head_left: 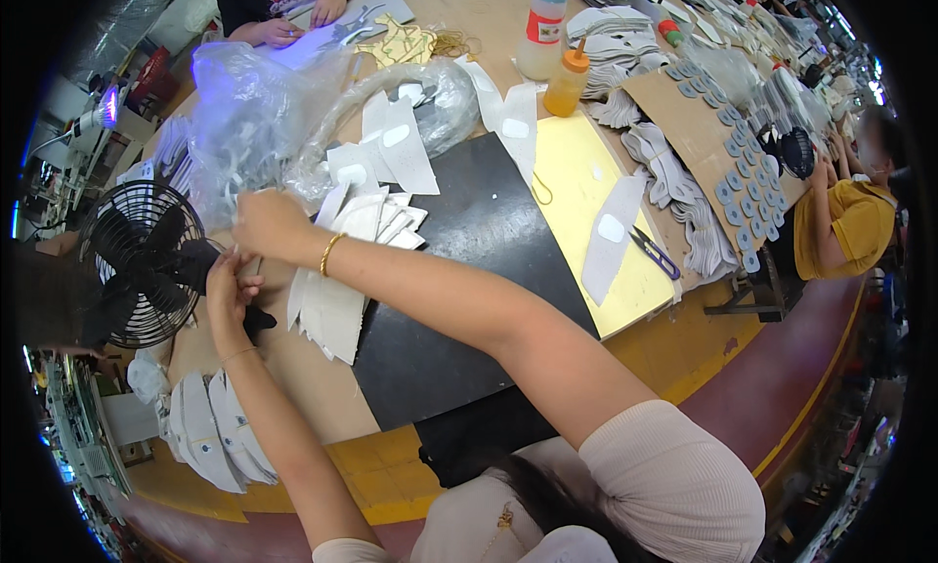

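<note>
My right arm reaches across the table, and my right hand [272, 226] is closed at the left side, beside the clear plastic bag [249, 109]. Just below it, my left hand [225, 288] is closed with its fingers curled, close to the black caged fan [142, 260]. The two hands nearly meet; whatever is between their fingers is hidden or too small to name. Right of them lies a fanned pile of pale cut pieces [330, 314], partly on the black mat [479, 280]. More pale perforated pieces with white patches [399, 148] lie beyond the mat.
Right of the mat, a yellow sheet [576, 221] carries one pale piece [612, 233] and purple-handled thread snips [657, 255]. Two bottles [565, 84] stand behind it. Cardboard [684, 124] holds rows of blue-grey pieces. Stacked pieces [210, 431] hang at the near-left edge. Co-workers sit across and right.
</note>
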Available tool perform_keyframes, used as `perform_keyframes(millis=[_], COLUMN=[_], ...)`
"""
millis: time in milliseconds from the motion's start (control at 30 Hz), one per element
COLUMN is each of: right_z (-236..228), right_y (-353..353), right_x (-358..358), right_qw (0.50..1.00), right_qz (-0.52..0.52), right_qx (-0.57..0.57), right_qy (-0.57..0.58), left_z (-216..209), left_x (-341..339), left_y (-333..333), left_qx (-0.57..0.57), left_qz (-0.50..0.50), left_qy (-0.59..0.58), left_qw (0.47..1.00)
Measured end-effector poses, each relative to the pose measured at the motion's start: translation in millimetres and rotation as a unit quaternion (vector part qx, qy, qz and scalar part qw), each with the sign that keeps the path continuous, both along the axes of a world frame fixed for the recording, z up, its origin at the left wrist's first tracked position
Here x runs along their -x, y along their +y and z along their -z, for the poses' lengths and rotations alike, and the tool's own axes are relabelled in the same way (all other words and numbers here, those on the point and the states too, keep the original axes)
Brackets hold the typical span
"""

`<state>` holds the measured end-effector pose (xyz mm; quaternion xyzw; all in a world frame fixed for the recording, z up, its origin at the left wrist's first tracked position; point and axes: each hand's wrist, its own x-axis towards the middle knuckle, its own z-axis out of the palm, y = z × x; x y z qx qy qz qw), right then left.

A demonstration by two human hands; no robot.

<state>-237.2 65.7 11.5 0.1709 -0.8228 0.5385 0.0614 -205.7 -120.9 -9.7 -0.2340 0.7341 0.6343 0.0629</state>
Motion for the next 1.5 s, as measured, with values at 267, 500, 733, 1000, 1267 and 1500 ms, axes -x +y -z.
perform_keyframes(millis=[267, 500, 733, 1000, 1267, 1500], right_z=[-109, -117, -70, -35, -35, -21], right_y=[156, 353, 409, 445, 430, 386], right_x=[-15, -163, -245, -275, -273, -268], right_qw=[0.978, 0.923, 0.897, 0.885, 0.887, 0.931], right_qz=[-0.017, -0.034, -0.016, 0.076, 0.078, 0.104], right_qx=[0.181, 0.369, 0.426, 0.458, 0.455, 0.322], right_qy=[0.104, 0.105, 0.112, 0.036, 0.009, -0.140], left_z=[-1, -64, -10, 16, -53, -45], left_x=[-15, -126, -133, -133, -151, -186], left_y=[9, 233, 402, 452, 363, 226], left_qx=[0.202, 0.303, 0.396, 0.289, 0.055, 0.209], left_qz=[-0.044, 0.170, 0.469, 0.466, 0.450, 0.374], left_qy=[0.095, 0.302, 0.344, 0.259, 0.183, 0.073], left_qw=[0.974, 0.887, 0.711, 0.795, 0.873, 0.901])
